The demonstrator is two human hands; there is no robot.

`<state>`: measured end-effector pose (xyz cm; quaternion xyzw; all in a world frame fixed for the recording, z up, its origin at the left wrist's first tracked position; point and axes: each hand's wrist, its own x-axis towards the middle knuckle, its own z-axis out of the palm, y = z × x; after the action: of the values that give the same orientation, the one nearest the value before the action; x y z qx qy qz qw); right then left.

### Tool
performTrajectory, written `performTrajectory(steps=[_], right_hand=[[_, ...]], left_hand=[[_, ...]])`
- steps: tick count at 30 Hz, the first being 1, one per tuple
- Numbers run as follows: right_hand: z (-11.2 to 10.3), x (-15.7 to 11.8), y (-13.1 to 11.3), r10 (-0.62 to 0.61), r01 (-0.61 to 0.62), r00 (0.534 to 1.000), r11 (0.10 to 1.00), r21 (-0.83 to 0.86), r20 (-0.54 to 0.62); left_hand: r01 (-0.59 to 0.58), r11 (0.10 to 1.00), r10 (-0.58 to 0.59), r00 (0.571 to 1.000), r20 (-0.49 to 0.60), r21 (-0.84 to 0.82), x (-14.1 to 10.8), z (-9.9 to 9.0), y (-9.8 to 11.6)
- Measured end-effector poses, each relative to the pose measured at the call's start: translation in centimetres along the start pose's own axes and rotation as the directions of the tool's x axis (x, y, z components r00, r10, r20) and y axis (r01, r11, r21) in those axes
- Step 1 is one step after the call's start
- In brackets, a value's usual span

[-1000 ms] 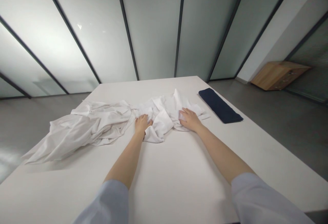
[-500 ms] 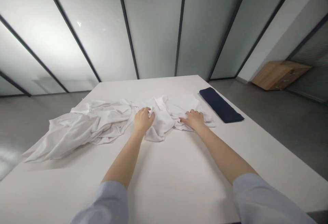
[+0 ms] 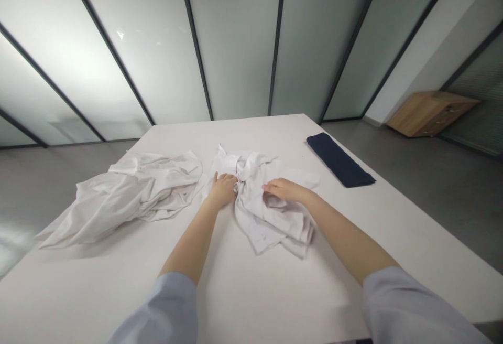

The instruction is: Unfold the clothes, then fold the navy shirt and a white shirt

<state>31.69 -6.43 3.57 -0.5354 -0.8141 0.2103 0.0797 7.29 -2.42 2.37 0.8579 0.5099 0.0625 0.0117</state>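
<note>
A crumpled white garment (image 3: 253, 189) lies bunched between my two hands, its lower part spread toward me in layered folds. My left hand (image 3: 223, 189) is closed on the gathered cloth at the garment's left side, its fingertips partly hidden. On the other side, my right hand (image 3: 285, 189) has its fingers bent together over a fold, gripping the fabric. Left of my hands rests a larger heap of rumpled white cloth (image 3: 145, 186), close against the garment's left edge.
A dark navy folded cloth (image 3: 340, 159) lies flat near the right edge of the white table (image 3: 137, 286). Frosted glass panels (image 3: 239, 40) stand beyond the table. On the floor at far right is a wooden cabinet (image 3: 424, 113).
The garment, flatter and spread to the right before, is now bunched toward the middle, with its layers swung toward me. My right hand has moved left and turned inward.
</note>
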Motion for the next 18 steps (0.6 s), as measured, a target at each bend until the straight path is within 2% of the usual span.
performTrajectory(steps=[2, 5, 7, 8, 9, 10, 12, 13, 15, 18], right_hand=[[0.9, 0.3, 1.0, -0.040, 0.034, 0.995, 0.997, -0.069, -0.095], [2.3, 0.7, 2.3, 0.091, -0.124, 0.983, 0.969, -0.213, -0.157], [2.9, 1.0, 2.7, 0.219, -0.257, 0.960, 0.936, -0.242, -0.173], [3.1, 1.1, 2.7, 0.275, -0.314, 0.944, 0.918, -0.241, -0.182], [3.1, 1.2, 2.6, 0.327, -0.366, 0.926, 0.900, -0.235, -0.190], [3.1, 1.3, 2.6, 0.371, -0.411, 0.907, 0.883, -0.228, -0.199], [2.9, 1.4, 2.5, 0.430, -0.475, 0.875, 0.853, -0.218, -0.221], [2.8, 1.4, 2.5, 0.444, -0.492, 0.865, 0.843, -0.218, -0.235], [2.5, 1.1, 2.5, 0.442, -0.501, 0.858, 0.835, -0.230, -0.264], [2.2, 0.4, 2.1, 0.382, -0.462, 0.875, 0.844, -0.273, -0.297]], left_hand=[[0.133, 0.991, -0.133, 0.982, -0.133, -0.009, 0.1, 0.0, -1.0], [0.321, 0.943, -0.329, 0.873, -0.360, -0.083, 0.0, -0.4, -1.6], [0.342, 0.928, -0.372, 0.814, -0.447, -0.148, -0.1, -0.8, -1.3], [0.321, 0.931, -0.364, 0.809, -0.462, -0.171, -0.1, -1.0, -0.9], [0.287, 0.940, -0.340, 0.826, -0.449, -0.185, -0.1, -1.1, -0.4], [0.246, 0.950, -0.305, 0.862, -0.406, -0.193, 0.0, -1.1, 0.2], [0.169, 0.965, -0.216, 0.944, -0.247, -0.198, 0.1, -0.7, 1.5], [0.140, 0.971, -0.173, 0.971, -0.166, -0.194, 0.2, -0.3, 2.0], [0.087, 0.983, -0.101, 0.992, -0.076, -0.164, 0.4, 0.6, 2.7], [0.041, 0.994, -0.047, 0.997, -0.062, -0.104, 0.6, 1.7, 2.0]])
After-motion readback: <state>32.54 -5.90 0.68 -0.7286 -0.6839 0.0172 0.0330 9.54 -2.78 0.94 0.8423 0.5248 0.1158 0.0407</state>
